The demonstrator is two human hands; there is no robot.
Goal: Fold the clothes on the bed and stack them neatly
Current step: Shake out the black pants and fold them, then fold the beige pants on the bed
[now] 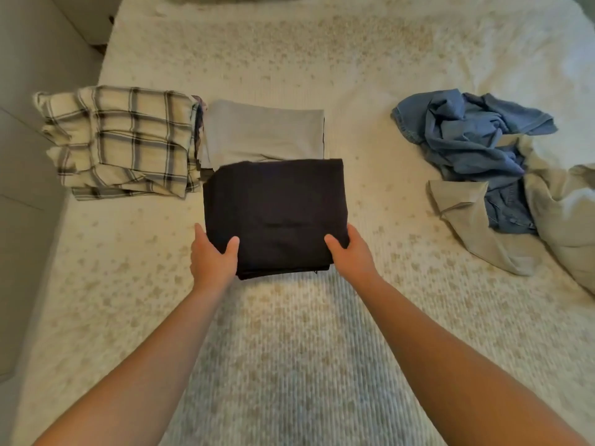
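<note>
A folded black garment (277,204) is held in the middle of the view. My left hand (211,255) grips its near left corner, thumb on top and fingers underneath. My right hand (349,252) grips its near right corner the same way. The black garment's far edge overlaps a folded grey garment (264,130) lying on the bed (322,365). A folded cream plaid garment (119,140) lies to the left of the grey one, touching it. Crumpled blue jeans (473,136) and a crumpled beige garment (483,233) lie unfolded at the right.
The bed carries a pale spread with a faint speckled pattern. Its left edge runs beside a grey wall or panel (29,156). A bunched pale cloth (566,214) lies at the far right, against the unfolded clothes.
</note>
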